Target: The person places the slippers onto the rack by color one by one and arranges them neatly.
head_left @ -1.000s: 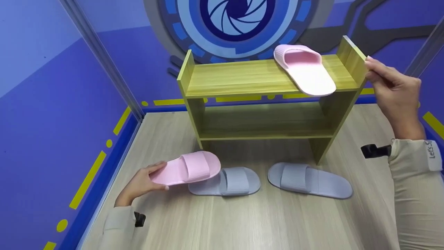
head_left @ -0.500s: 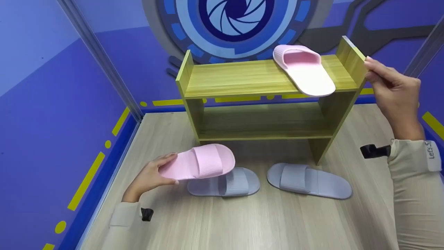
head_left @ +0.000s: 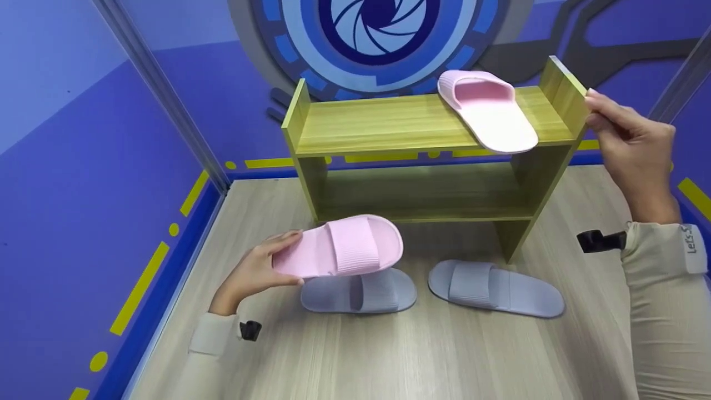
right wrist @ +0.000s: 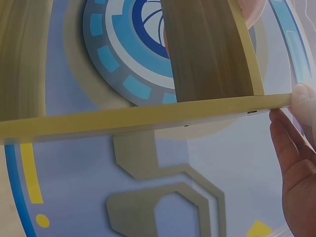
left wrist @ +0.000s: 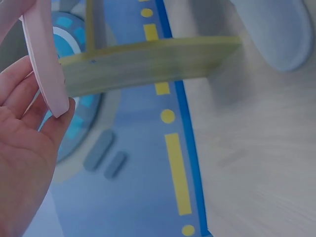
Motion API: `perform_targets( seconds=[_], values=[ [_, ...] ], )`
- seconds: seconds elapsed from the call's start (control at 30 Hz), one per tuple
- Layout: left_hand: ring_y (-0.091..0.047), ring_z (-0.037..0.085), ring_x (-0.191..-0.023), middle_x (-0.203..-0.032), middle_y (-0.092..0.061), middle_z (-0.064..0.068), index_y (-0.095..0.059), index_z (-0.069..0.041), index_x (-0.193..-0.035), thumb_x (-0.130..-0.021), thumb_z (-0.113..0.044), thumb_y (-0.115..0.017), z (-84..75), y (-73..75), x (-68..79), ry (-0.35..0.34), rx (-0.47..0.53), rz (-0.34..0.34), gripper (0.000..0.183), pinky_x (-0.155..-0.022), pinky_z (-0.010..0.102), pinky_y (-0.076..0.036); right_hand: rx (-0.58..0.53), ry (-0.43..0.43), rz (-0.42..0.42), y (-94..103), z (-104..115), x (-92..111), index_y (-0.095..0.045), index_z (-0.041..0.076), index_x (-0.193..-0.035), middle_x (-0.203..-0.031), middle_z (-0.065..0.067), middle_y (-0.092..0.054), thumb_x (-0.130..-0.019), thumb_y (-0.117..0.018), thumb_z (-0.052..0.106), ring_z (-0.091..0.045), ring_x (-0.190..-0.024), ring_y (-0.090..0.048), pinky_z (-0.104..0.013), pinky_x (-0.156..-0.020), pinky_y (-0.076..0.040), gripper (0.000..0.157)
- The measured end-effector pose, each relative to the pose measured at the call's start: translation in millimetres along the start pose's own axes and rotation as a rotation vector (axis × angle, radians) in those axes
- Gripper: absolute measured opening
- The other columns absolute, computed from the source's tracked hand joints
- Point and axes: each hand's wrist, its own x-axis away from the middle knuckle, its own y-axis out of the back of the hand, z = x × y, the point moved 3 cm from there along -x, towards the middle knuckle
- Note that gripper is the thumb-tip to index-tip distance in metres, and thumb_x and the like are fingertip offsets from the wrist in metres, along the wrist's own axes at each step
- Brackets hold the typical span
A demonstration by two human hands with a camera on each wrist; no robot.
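Pink slipper (head_left: 355,245) in its grip, the left hand (head_left: 256,270) hung over the left grey slipper (head_left: 375,294); the right hand (head_left: 639,150) pinched the right side of the shoe rack (head_left: 383,125). This looked like carrying; next, it probably needed lifting higher.

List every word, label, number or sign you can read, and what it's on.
"Let's S": sideways, on the pale cuff band of the beige fabric right sleeve; anything further cannot be read.
No readable text on the pink ridged-strap slippers, grey slippers or yellowish wooden rack.
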Motion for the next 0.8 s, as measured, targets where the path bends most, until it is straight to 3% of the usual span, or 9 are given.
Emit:
perform_targets(
  seconds=[0.37,0.8],
  values=[
    [-0.045,0.029,-0.135,-0.145,-0.05,0.006,-0.053,-0.015,-0.139,-0.061,-0.036,-0.09,-20.0,-1.3,-14.5,-0.038,0.027,-0.014,0.088,-0.109,0.047,-0.04,-0.04,-0.002,-0.003,-2.5,0.8,-1.0,-0.074,0.003,-0.106,-0.11,0.0,-0.072,-0.083,-0.069,-0.003,0.001,-0.102,-0.066,-0.008,-0.08,-0.049,0.024],
    [-0.041,0.031,-0.138,-0.146,-0.048,0.008,-0.052,-0.014,-0.139,-0.064,-0.026,-0.09,-57.4,-1.2,-34.0,-0.138,0.055,-0.051,0.085,-0.111,0.048,-0.036,0.011,-0.008,-0.006,-0.2,-1.6,0.7,-0.074,0.009,-0.109,-0.113,-0.001,-0.071,-0.085,-0.068,0.0,0.004,-0.103,-0.065,-0.005,-0.078,-0.048,0.026]
  ],
)
